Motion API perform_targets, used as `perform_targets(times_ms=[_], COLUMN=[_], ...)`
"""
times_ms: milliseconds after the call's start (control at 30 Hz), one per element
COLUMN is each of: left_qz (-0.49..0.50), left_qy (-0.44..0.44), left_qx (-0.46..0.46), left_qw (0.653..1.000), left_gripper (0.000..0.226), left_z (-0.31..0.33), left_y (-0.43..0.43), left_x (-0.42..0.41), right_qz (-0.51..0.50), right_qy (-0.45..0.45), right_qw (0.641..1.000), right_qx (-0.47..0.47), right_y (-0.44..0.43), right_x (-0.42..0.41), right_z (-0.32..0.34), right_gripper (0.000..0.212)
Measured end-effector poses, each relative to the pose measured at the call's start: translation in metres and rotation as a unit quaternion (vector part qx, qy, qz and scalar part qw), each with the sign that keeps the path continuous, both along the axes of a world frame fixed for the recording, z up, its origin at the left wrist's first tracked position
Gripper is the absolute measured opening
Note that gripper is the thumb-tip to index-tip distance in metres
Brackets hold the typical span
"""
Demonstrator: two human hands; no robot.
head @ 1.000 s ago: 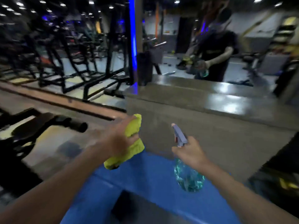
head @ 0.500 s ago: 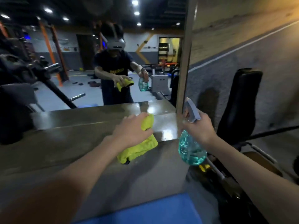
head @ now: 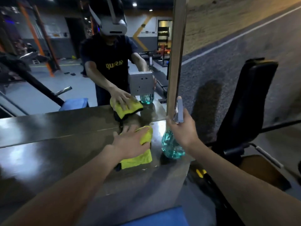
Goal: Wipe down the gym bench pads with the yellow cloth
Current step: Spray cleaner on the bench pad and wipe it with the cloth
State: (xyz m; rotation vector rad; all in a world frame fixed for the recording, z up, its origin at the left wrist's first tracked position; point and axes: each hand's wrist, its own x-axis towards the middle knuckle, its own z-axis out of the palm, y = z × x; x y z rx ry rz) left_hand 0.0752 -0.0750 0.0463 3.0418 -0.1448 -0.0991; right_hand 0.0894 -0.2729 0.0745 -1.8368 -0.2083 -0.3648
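On the ledge below the mirror, the left hand presses the yellow cloth with flat fingers; the right hand grips a spray bottle.

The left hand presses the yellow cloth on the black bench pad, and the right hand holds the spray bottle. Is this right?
No. The head view shows the left hand pressing the yellow cloth on the grey ledge below the mirror, not the bench pad; the right hand holds the spray bottle.

Mirror blocks ahead, bench pad stands right, ledge open leftward.
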Motion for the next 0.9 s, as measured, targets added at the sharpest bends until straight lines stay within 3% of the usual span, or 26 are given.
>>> perform_targets(times_ms=[67,167,233,300,367,467,533,900], left_qz=[0.008,0.02,0.035,0.049,0.056,0.016,0.008,0.035], left_qy=[0.02,0.024,-0.001,-0.014,0.016,0.072,0.068,0.021], left_qx=[0.013,0.049,0.063,0.036,-0.008,0.046,0.075,0.025], left_qw=[1.0,0.998,0.997,0.998,0.998,0.996,0.995,0.999], left_gripper=[0.069,0.078,0.091,0.086,0.082,0.092,0.095,0.075], left_z=[-0.013,-0.03,-0.037,-0.04,-0.035,-0.029,-0.029,-0.038], left_y=[-0.004,-0.01,-0.014,-0.014,-0.009,0.007,0.014,0.007], left_x=[0.008,0.005,0.0,0.002,0.002,0.001,-0.004,-0.014], right_qz=[0.033,0.061,0.059,0.065,0.09,0.091,0.099,0.092], right_qy=[0.004,0.018,0.028,0.045,0.056,0.068,0.076,0.102], right_qw=[0.999,0.988,0.98,0.976,0.976,0.983,0.984,0.988], right_qx=[-0.024,-0.138,-0.19,-0.202,-0.19,-0.144,-0.124,-0.077], right_y=[-0.002,-0.009,-0.019,-0.03,-0.037,-0.039,-0.036,-0.026], right_x=[0.018,0.031,0.028,0.021,0.015,0.015,0.016,0.02], right_z=[-0.012,-0.018,-0.021,-0.033,-0.051,-0.064,-0.064,-0.069], right_gripper=[0.042,0.095,0.109,0.116,0.113,0.091,0.088,0.087])
